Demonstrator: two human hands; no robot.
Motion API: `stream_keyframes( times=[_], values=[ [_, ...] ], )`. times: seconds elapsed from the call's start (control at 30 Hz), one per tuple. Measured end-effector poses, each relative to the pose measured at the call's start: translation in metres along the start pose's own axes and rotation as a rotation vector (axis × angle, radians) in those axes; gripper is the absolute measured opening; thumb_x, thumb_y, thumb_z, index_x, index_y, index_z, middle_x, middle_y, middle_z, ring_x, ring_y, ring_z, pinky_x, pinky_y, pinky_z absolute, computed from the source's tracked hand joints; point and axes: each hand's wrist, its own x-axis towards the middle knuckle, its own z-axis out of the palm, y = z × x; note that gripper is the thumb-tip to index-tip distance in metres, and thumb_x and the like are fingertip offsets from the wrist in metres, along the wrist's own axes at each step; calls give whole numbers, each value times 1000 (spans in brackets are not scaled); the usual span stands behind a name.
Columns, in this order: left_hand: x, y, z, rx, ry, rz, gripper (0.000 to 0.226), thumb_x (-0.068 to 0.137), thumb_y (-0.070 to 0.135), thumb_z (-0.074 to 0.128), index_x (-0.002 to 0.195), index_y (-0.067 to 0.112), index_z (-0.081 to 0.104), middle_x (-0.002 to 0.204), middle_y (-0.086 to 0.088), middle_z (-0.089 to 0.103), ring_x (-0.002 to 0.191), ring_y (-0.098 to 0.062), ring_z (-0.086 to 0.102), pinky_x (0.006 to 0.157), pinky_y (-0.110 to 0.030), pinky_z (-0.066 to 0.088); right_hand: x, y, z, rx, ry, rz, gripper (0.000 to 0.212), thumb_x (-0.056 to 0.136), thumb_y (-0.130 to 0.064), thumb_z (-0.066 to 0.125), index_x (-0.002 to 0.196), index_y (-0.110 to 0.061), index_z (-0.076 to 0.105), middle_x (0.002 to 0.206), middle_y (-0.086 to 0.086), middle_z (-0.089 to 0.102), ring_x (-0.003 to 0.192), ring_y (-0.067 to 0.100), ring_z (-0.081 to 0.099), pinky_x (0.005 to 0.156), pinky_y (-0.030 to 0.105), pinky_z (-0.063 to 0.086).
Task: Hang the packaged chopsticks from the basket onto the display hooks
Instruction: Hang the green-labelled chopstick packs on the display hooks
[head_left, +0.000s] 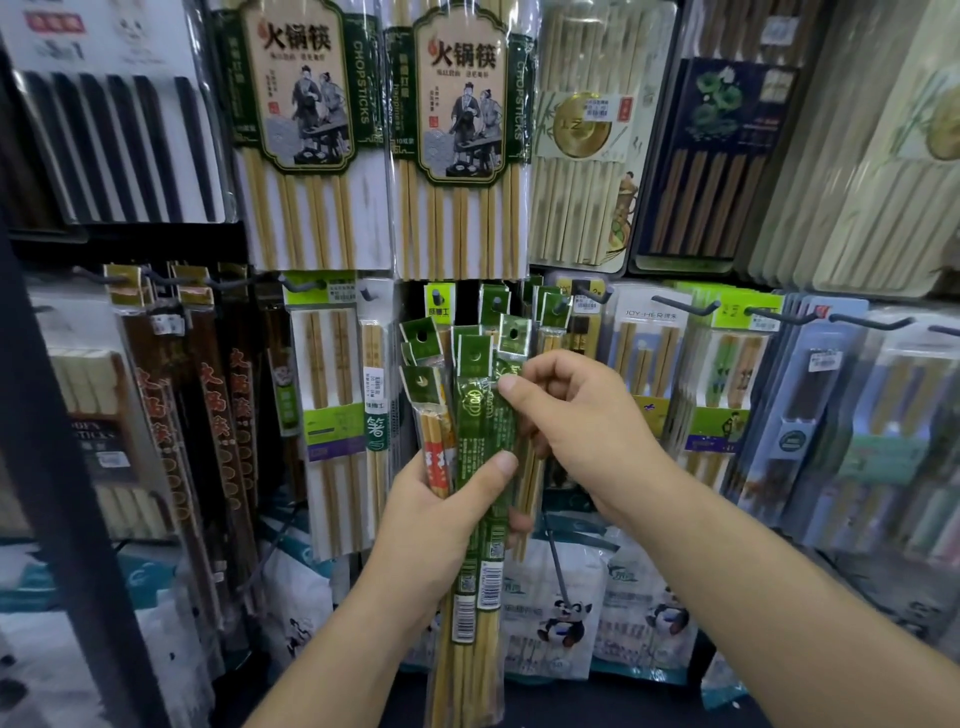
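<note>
My left hand grips a fanned bundle of several chopstick packs around their middle, thumb across the green labels. The packs are slim clear sleeves of bamboo sticks with green header tabs that each have a hang hole. My right hand pinches one green-labelled pack near its top, thumb in front and fingers curled behind. The bundle stands upright in front of the display. Just above it, similar green-tabbed packs hang on a display hook. The basket is not in view.
The display wall is crowded with hanging chopstick packs: two large hot-pot chopstick packs above, dark red packs at left, blue-backed packs on hooks at right. A dark shelf post runs down the left. Panda-printed bags sit below.
</note>
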Motion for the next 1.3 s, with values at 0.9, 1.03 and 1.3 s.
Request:
stream_keyframes(
  times=[0.9,1.03,1.3],
  values=[
    [1,0,-5,14,55,-8,12,82,35,80,92,32,76,85,-2,76,70,-24,74,58,-33,58,34,5,-15,-108,367,63,38,98,-39,62,79,-7,61,61,-5,52,54,7,49,62,25,41],
    [0,2,-4,16,43,-18,16,84,35,83,97,30,76,86,-3,76,72,-24,75,60,-33,59,16,3,-16,-32,312,54,28,97,-39,64,83,-15,69,75,-1,67,69,9,62,71,28,45],
    [-1,1,1,-29,33,-19,19,78,40,83,95,30,79,85,-8,77,72,-25,75,60,-33,59,-7,-4,-1,-100,-18,-62,23,99,-28,64,77,-25,72,64,-9,64,58,2,56,53,15,46]
  ],
)
